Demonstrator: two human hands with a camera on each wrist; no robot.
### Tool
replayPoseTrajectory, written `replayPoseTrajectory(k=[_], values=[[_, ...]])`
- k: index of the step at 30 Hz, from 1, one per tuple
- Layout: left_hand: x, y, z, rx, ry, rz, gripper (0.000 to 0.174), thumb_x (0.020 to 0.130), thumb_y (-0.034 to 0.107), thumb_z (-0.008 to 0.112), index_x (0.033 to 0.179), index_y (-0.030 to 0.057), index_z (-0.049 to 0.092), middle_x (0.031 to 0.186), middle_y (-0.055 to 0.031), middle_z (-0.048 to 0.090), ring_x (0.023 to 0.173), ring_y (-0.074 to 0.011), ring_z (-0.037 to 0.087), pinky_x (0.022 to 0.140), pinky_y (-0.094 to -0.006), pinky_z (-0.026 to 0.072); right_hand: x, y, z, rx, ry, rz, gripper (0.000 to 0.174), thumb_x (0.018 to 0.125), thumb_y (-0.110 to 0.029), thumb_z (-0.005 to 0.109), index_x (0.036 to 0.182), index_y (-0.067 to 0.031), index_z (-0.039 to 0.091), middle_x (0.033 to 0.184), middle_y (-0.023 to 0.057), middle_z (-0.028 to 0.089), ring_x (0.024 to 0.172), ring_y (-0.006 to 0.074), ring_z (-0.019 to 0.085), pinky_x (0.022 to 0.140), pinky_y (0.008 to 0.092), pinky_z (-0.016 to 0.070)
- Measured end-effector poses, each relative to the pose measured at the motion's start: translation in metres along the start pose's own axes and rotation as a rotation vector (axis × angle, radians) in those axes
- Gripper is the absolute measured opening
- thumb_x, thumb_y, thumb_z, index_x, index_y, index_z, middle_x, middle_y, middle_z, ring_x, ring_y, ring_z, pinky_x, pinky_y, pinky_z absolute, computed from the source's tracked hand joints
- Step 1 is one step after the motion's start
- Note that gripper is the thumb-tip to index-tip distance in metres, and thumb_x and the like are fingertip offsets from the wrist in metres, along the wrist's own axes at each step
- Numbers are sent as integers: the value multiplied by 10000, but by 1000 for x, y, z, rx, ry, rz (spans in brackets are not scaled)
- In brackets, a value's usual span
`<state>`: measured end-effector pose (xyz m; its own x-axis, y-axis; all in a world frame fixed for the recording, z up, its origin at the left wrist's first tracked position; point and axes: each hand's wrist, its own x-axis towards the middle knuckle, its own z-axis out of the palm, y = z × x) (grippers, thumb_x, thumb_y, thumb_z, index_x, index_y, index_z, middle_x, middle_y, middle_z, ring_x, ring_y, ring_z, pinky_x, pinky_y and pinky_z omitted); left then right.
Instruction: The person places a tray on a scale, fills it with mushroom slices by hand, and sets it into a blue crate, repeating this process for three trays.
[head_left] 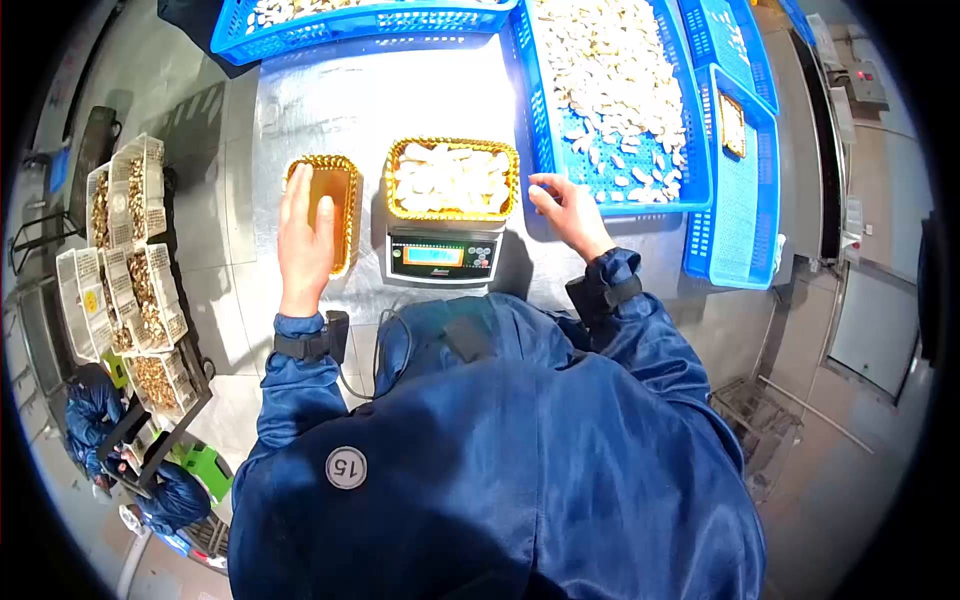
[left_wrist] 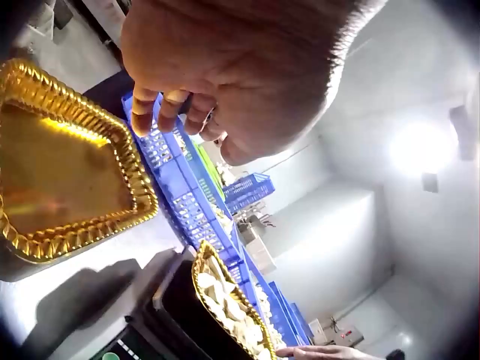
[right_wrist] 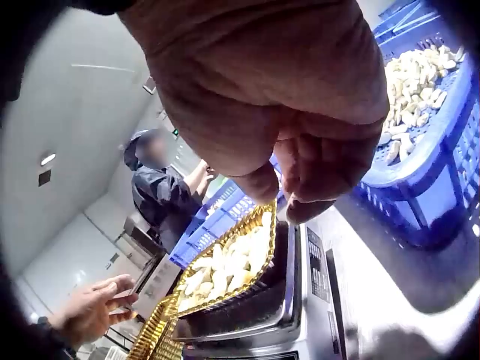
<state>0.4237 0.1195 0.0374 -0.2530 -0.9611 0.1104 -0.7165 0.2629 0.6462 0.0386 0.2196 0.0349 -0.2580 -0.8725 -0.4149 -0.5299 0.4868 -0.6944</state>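
Observation:
A gold tray (head_left: pixel 452 180) heaped with pale sliced pieces sits on a digital scale (head_left: pixel 444 256) with a lit display. My right hand (head_left: pixel 571 214) hovers just right of this tray, its fingers loosely bent and nothing visible between them. In the right wrist view its fingertips come right at the tray's rim. To the left of the scale lies a second gold tray (head_left: pixel 345 225), whose bare bottom shows in the left wrist view (left_wrist: pixel 64 176). Over that tray's left side my left hand (head_left: pixel 305 245) is held with straight fingers, palm facing inward.
A large blue crate (head_left: pixel 700 180) of pale pieces stands right of the scale, another blue crate (head_left: pixel 365 22) at the back. Further right, a blue basket (head_left: pixel 735 225) holds a small gold tray (head_left: pixel 733 125). White baskets (head_left: pixel 145 290) stack at left; people in dark clothing work nearby.

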Motion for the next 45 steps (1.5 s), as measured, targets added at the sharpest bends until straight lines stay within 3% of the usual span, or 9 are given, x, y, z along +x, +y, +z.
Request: replayPoseTrajectory(k=[8,11,15,20,25,29,34,40,45], values=[[6,28,31,-190,-150,-17,507,1025,186,607,1483,-14,518,1426,-225,566,1226,-336,637,987,-384,557,16,21,18,0,25,-11,422,984,-330,656,1244,-2,713,1022,185,780,918,241,770,857,357,578],[7,25,54,-218,-174,-34,541,1005,189,616,1470,-65,503,1421,-235,569,1217,-345,641,990,-395,550,22,23,25,55,33,1,439,984,-328,649,1246,20,705,1024,200,777,899,232,775,833,362,588],[12,25,74,-222,-232,-93,443,1008,215,578,1387,-16,584,1093,-244,667,1034,-375,644,922,-423,515,31,22,41,21,32,-125,366,970,-324,650,1111,5,722,960,215,758,868,305,760,807,409,584],[2,3,92,-221,-163,-90,438,1023,216,572,1400,-7,600,1137,-242,680,1051,-358,647,941,-424,504,30,30,53,16,170,-223,294,951,-284,631,987,4,671,917,270,704,894,458,692,805,510,546],[0,68,78,-440,-262,-215,427,1091,244,547,1435,-3,596,1366,-149,645,1232,-239,609,1078,-360,453,0,38,-17,222,92,-193,286,967,-287,623,953,-2,597,880,238,688,828,410,683,745,475,530],[0,140,98,-553,-328,-175,504,1101,298,558,1535,48,498,1309,-95,652,1043,-152,656,889,-306,538,-24,86,-105,380,189,-167,258,985,-272,663,945,-32,577,752,121,618,701,212,601,666,383,504],[-2,170,144,-455,-338,-177,454,1093,255,581,1497,51,539,1275,-58,664,1027,-135,657,855,-286,534,-37,192,-238,302,521,-25,211,1021,-225,645,1022,-29,567,776,45,618,690,94,566,620,313,490],[-11,184,179,-448,-283,-309,431,1084,244,599,1441,4,576,1224,-87,676,966,-122,656,853,-291,556,2,366,-385,490,871,135,203,1031,-208,613,1060,-21,540,894,151,716,703,181,700,592,340,576],[-15,221,177,-313,-306,-400,433,1078,262,613,1418,-4,589,1155,-67,692,928,-123,652,825,-287,546,71,454,-447,662,1194,233,216,1031,-220,621,1067,-37,511,958,156,667,723,213,693,599,353,592]])
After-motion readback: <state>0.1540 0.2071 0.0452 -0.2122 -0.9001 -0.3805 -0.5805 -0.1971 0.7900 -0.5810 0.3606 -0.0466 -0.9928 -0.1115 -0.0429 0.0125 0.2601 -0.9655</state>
